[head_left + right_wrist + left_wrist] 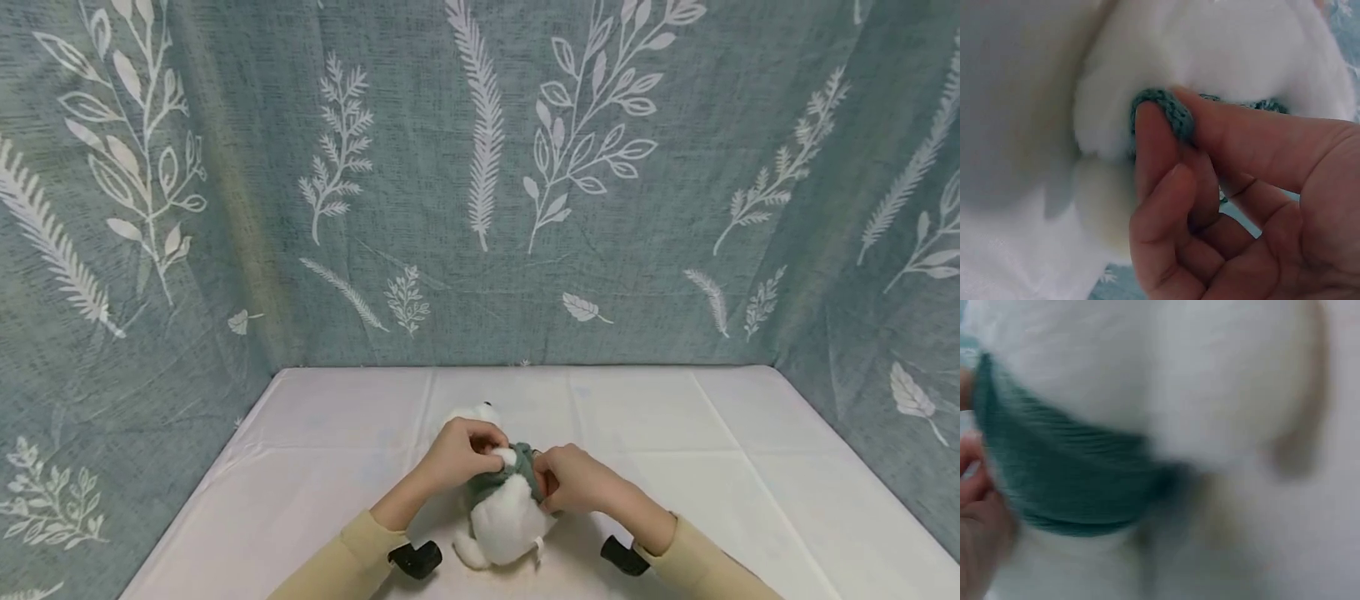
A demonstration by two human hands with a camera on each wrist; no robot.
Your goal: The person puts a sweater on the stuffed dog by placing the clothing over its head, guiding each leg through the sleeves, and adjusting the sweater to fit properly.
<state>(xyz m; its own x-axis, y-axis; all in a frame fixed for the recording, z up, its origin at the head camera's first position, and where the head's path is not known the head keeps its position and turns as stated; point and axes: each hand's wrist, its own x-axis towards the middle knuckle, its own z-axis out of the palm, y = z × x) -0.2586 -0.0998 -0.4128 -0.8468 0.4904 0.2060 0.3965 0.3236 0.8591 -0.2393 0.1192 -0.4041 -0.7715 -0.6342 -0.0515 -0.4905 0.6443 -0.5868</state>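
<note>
A white plush toy (504, 518) lies on the white table (315, 450) near the front edge, wearing a small green knitted garment (501, 479). My left hand (461, 454) grips the garment at the toy's upper left side. My right hand (572, 482) pinches the garment's edge on the toy's right side. In the right wrist view thumb and forefinger (1155, 147) pinch a green knitted hem (1166, 109) against the white fur (1222, 50). The left wrist view is blurred: green knit (1066, 469) across white fur (1147, 362), with fingers (975, 506) at the left edge.
A teal curtain with white leaf prints (480, 183) walls the table on the back and both sides. Black wrist mounts (415, 558) (622, 556) sit under both beige sleeves.
</note>
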